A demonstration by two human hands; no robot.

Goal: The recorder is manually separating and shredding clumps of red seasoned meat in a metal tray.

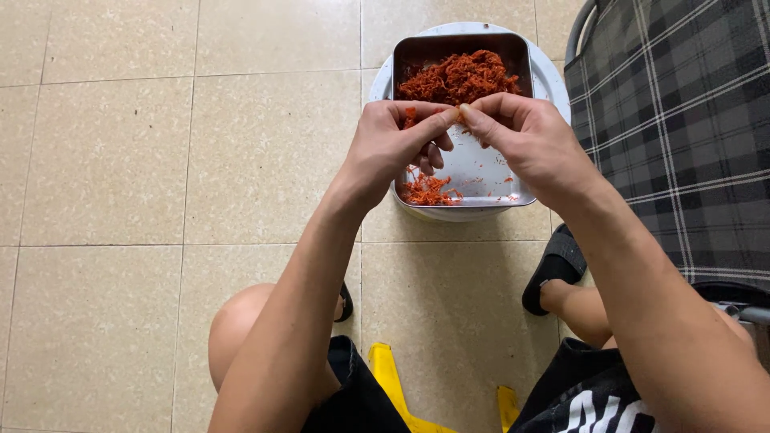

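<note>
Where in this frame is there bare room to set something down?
Bare floor tiles lie left of the metal tray. Crowded: the left hand and right hand meet over its red shreds; a plaid chair borders its right.

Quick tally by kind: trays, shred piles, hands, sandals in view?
Metal tray: 1
Red shred piles: 2, far pile, near pile
Hands: 2, left hand, right hand
Black sandals: 2
Total: 7

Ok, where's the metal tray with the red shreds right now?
In the head view, the metal tray sits top centre on a white round base, under both hands, left of the plaid chair.
</note>
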